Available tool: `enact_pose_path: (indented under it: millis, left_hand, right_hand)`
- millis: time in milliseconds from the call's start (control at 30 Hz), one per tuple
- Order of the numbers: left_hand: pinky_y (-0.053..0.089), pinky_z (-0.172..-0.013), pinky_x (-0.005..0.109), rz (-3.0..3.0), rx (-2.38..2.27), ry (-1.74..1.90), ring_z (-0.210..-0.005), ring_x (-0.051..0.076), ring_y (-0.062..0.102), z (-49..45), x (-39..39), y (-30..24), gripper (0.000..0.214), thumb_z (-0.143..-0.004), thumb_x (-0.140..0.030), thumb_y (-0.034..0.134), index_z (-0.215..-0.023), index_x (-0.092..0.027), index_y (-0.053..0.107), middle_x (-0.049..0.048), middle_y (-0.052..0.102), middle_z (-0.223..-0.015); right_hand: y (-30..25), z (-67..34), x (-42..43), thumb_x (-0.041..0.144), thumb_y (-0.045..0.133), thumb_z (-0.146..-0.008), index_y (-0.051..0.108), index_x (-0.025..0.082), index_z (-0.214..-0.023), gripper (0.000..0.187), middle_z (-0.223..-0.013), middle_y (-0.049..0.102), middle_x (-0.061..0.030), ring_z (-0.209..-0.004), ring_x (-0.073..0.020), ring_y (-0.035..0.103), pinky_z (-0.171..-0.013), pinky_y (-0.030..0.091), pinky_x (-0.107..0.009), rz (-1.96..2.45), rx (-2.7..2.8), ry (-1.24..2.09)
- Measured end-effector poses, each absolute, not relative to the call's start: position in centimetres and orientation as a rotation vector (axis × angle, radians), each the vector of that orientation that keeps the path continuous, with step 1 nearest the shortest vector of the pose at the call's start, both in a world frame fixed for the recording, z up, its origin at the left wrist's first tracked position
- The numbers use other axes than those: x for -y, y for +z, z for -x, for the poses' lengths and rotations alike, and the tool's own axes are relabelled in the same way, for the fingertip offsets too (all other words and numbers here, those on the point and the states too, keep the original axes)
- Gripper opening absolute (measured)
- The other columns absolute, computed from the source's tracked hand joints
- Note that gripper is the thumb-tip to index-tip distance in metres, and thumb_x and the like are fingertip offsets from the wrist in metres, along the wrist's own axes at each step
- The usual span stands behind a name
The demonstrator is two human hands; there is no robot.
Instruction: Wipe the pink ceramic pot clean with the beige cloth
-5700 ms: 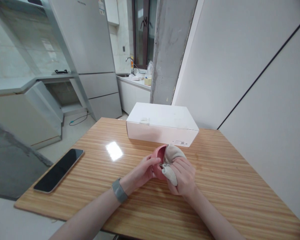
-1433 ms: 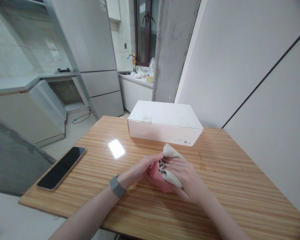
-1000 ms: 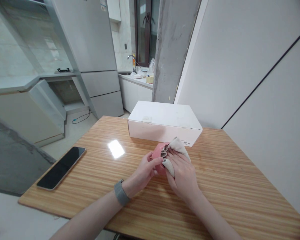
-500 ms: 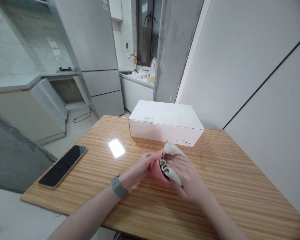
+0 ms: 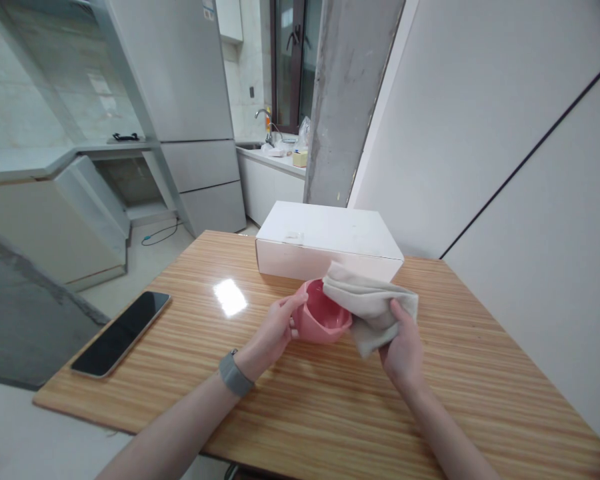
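Observation:
A pink bowl (image 5: pixel 321 321) with angular sides is tilted, its opening turned toward me and a little to the right. My left hand (image 5: pixel 279 325), with a grey band at the wrist, is closed on the bowl's left side, thumb at the rim. My right hand (image 5: pixel 403 348) pinches a pale grey cloth (image 5: pixel 373 300), thumb on top and the other fingers hidden beneath. The folded cloth hangs to the right of the bowl, and its left end overlaps the bowl's far right rim. The inside of the bowl looks bare.
The wood-grain table (image 5: pixel 480 373) carries a white cardboard box (image 5: pixel 325 233) just beyond the bowl. A black-screened phone (image 5: pixel 123 333) lies near the left edge. A white wall (image 5: pixel 505 133) runs along the right; a fridge (image 5: pixel 180 87) and a sink counter stand behind.
My right hand has drawn the cloth out of the bowl and moved right with it. The bowl's inside now shows, and my left hand still holds the bowl, slightly raised.

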State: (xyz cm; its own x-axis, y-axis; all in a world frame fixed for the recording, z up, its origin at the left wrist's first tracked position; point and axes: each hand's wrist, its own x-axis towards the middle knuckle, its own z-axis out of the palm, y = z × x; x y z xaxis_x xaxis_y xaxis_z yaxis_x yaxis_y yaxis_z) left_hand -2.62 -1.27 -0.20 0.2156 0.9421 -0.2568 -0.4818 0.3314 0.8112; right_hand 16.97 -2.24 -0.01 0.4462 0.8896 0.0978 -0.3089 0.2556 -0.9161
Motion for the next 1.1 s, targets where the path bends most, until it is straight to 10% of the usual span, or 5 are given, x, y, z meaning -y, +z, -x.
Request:
enact_pose_path:
  millis: [467,867,1100]
  left_hand:
    - [0.052,-0.042,0.024,-0.381,-0.602,0.823,-0.052,0.013,0.059,3.2,1.5,1.4,0.041,-0.087,-0.05,0.058,-0.107,-0.016,0.067,0.0032,0.068,-0.074]
    - [0.056,-0.049,0.028,-0.431,-0.689,0.751,-0.055,0.014,0.06,3.0,1.0,0.1,0.038,-0.082,-0.048,0.063,-0.096,-0.013,0.069,0.0032,0.066,-0.069]
    - [0.059,-0.066,0.031,-0.451,-0.679,0.95,-0.077,0.018,0.068,2.5,1.2,0.1,0.037,-0.084,-0.038,0.063,-0.113,-0.015,0.066,0.008,0.073,-0.093]
  right_hand:
    - [2.6,-16.5,1.9,0.029,0.057,-0.087,0.071,0.019,-0.106,0.026,-0.102,0.078,-0.0058,-0.094,-0.0262,0.073,-0.092,0.057,-0.043,0.84,0.26,1.612]
    - [-0.2,-15.4,2.1,0.053,0.073,-0.074,0.074,0.024,-0.091,0.034,-0.096,0.079,-0.0023,-0.111,-0.0256,0.067,-0.089,0.058,-0.032,0.885,0.684,1.533]
    - [-2.5,-14.5,2.0,0.052,0.073,-0.076,0.068,0.027,-0.114,0.046,-0.121,0.071,0.0018,-0.127,-0.0178,0.056,-0.109,0.043,-0.031,0.949,0.746,1.28]
